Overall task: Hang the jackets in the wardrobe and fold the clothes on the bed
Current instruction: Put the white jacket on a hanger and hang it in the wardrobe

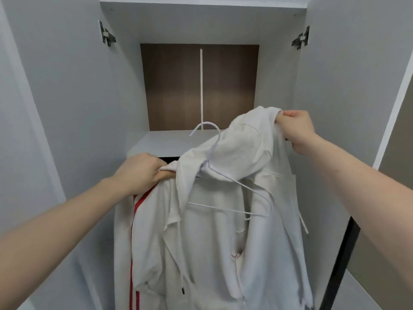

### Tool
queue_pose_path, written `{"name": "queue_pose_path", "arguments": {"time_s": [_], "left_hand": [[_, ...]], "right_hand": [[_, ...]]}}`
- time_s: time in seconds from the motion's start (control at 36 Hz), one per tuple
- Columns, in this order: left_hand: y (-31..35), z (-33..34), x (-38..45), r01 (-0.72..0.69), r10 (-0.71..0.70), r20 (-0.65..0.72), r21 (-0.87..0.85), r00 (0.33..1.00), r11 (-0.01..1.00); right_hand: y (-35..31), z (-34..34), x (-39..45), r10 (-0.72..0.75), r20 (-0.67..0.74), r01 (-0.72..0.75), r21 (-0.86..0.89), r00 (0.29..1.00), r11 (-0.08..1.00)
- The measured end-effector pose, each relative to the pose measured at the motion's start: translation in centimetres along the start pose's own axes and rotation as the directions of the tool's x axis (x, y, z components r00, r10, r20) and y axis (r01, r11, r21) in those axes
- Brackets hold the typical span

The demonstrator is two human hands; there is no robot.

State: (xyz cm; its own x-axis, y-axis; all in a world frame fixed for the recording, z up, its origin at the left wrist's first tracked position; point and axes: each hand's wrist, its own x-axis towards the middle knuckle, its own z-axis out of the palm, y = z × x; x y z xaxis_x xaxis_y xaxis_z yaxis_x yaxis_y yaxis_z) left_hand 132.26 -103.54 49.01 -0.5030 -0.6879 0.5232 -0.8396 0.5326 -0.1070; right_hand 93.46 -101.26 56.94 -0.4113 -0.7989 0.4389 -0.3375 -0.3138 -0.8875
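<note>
A white hooded jacket (212, 247) with red stripes down its left sleeve hangs in front of the open wardrobe (201, 86). My left hand (143, 171) grips the jacket's left shoulder edge. Higher up, my right hand (295, 128) pinches the hood or right shoulder fabric. A white wire hanger (232, 191) sits tilted inside the jacket's neck opening, its hook poking up above the collar. The hanger's left end is hidden under the cloth.
The wardrobe has a grey shelf (163, 142) just behind the jacket and a brown back panel (174, 86) above it. Both doors (55, 108) stand open left and right, with metal hinges (107, 36) near the top. A dark vertical edge (342, 265) runs at lower right.
</note>
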Motion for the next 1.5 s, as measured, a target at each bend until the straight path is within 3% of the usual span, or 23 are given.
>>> {"name": "queue_pose_path", "arguments": {"time_s": [0.08,0.17,0.25,0.33,0.44,0.53,0.58,0.64,0.69,0.75,0.81,0.86,0.92,1.03,1.17,1.25,1.39,1.5], "left_hand": [[-0.4,0.0,0.7,0.074,-0.079,-0.08,-0.064,0.994,0.995],[-1.8,0.0,1.1,0.214,-0.227,-0.102,-0.126,0.968,0.969],[-2.5,0.3,1.5,0.3,-0.328,-0.124,-0.202,0.936,0.932],[-1.7,0.3,2.3,0.363,-0.402,-0.116,-0.262,0.908,0.894],[-0.7,-0.1,2.8,0.385,-0.434,-0.113,-0.302,0.894,0.872],[-0.6,-0.3,2.6,0.376,-0.431,-0.124,-0.315,0.894,0.871],[-0.8,-0.6,2.3,0.388,-0.448,-0.126,-0.335,0.885,0.859],[-1.1,-1.0,1.9,0.397,-0.469,-0.131,-0.365,0.873,0.842],[-1.3,-1.5,1.5,0.383,-0.465,-0.139,-0.391,0.874,0.837],[-1.4,-1.9,1.2,0.368,-0.453,-0.143,-0.397,0.88,0.841],[-1.5,-2.2,1.2,0.373,-0.453,-0.146,-0.38,0.88,0.847],[-1.5,-2.3,1.4,0.381,-0.457,-0.151,-0.363,0.876,0.85],[-1.5,-2.5,1.5,0.384,-0.453,-0.15,-0.343,0.879,0.857],[-1.7,-2.2,1.9,0.432,-0.473,-0.123,-0.259,0.872,0.864],[-1.7,-1.0,1.9,0.524,-0.547,-0.07,-0.204,0.834,0.827],[-1.5,0.0,2.2,0.596,-0.608,0.012,-0.215,0.794,0.774],[-0.4,0.8,3.3,0.626,-0.642,0.016,-0.243,0.766,0.741],[1.3,0.9,4.5,0.587,-0.603,0.027,-0.265,0.798,0.765]], "right_hand": [[-2.5,-0.2,-0.8,0.038,0.043,-0.04,0.06,0.998,0.997],[-5.0,-0.5,-3.8,-0.009,0.246,-0.023,0.127,0.969,0.992],[-6.6,0.2,-8.6,-0.073,0.444,0.033,0.097,0.893,0.995],[-6.1,2.4,-14.0,-0.154,0.56,0.196,-0.016,0.814,0.98],[-3.1,5.3,-19.3,-0.286,0.629,0.499,-0.189,0.723,0.846],[-0.7,5.7,-20.2,-0.148,0.795,0.573,-0.281,0.588,0.77],[0.4,4.9,-19.5,-0.06,0.836,0.623,-0.356,0.545,0.697],[0.7,3.9,-18.5,-0.123,0.784,0.605,-0.358,0.609,0.712],[0.8,2.7,-16.6,-0.285,0.625,0.593,-0.36,0.726,0.72],[1.2,1.3,-14.1,-0.412,0.449,0.591,-0.404,0.793,0.698],[2.2,0.1,-11.8,-0.426,0.385,0.572,-0.486,0.819,0.661],[3.8,-0.3,-10.4,-0.347,0.407,0.531,-0.564,0.845,0.632],[5.5,-0.3,-9.9,-0.29,0.426,0.508,-0.605,0.857,0.613],[7.4,-0.6,-9.3,-0.349,0.39,0.522,-0.586,0.852,0.619],[6.0,-0.8,-8.5,-0.328,0.219,0.395,-0.519,0.919,0.758],[3.2,-0.3,-9.7,-0.398,0.146,0.423,-0.383,0.906,0.821],[2.2,4.1,-16.6,-0.304,0.268,0.33,-0.057,0.914,0.942],[3.9,7.8,-20.6,-0.259,0.409,0.304,-0.05,0.875,0.951]]}}
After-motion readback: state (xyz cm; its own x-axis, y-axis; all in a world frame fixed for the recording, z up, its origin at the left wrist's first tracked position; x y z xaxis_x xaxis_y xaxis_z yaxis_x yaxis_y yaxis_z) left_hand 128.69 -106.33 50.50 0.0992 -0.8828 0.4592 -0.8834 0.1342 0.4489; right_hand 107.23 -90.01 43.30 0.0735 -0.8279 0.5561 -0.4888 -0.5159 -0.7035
